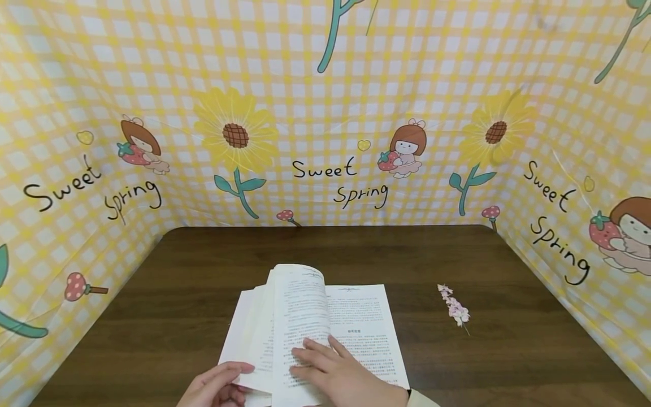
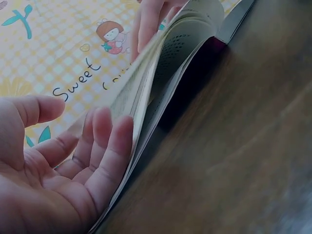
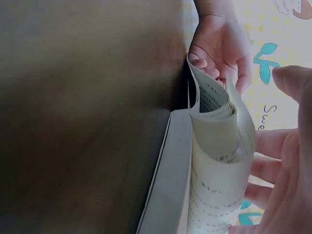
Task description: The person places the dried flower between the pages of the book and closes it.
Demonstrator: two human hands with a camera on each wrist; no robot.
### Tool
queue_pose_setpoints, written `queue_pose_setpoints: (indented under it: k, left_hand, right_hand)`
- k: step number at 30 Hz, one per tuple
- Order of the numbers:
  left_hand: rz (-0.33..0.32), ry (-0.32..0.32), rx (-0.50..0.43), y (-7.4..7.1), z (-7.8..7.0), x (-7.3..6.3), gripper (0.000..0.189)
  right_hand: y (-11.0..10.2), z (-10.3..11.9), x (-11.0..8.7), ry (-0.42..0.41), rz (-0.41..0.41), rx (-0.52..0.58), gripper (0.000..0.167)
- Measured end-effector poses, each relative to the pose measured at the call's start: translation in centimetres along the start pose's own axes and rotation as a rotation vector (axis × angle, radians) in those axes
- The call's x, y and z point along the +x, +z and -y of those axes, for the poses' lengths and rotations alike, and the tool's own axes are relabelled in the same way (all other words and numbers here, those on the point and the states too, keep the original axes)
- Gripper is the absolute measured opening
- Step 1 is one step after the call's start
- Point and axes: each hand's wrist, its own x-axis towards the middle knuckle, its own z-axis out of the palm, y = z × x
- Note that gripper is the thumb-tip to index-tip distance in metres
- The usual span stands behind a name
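White pages point(image 1: 301, 308) curve up from an open book point(image 1: 356, 325), its long axis toward the far edge of the desk point(image 1: 183, 271). The left hand point(image 1: 216, 385), loosely bent, touches its left side; the right hand point(image 1: 346, 374), fingers spread, rests on the pages. Neither grips. Pinkish flowers point(image 1: 456, 310) lie rightward.

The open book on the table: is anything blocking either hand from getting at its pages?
Nothing visible is. The right hand lies against the raised pages of the open book, and the left hand touches its left side. The flower sprig lies apart, to the book's right, out of both hands' way.
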Motion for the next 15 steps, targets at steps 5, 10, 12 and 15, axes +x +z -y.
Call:
queue_pose_setpoints:
  k: [5,10,12,15]
  left_hand:
    - [-0.048,0.021,0.004,-0.1,0.1,0.0,0.027]
    - [-0.336,0.09,0.148,0.7,0.3,0.1,0.015]
    - [-0.463,0.137,0.255,1.1,0.4,0.2,0.015]
    - [-0.564,0.226,0.427,1.2,0.6,0.3,0.019]
  right_hand:
    - [0.2,0.4,0.9,0.011,0.042,-0.028,0.062]
    - [0.5,0.4,1.4,0.017,0.087,-0.022,0.062]
    - [0.6,0.4,1.6,0.019,0.101,-0.013,0.062]
    - [0.7,0.4,1.9,0.022,0.119,-0.002,0.061]
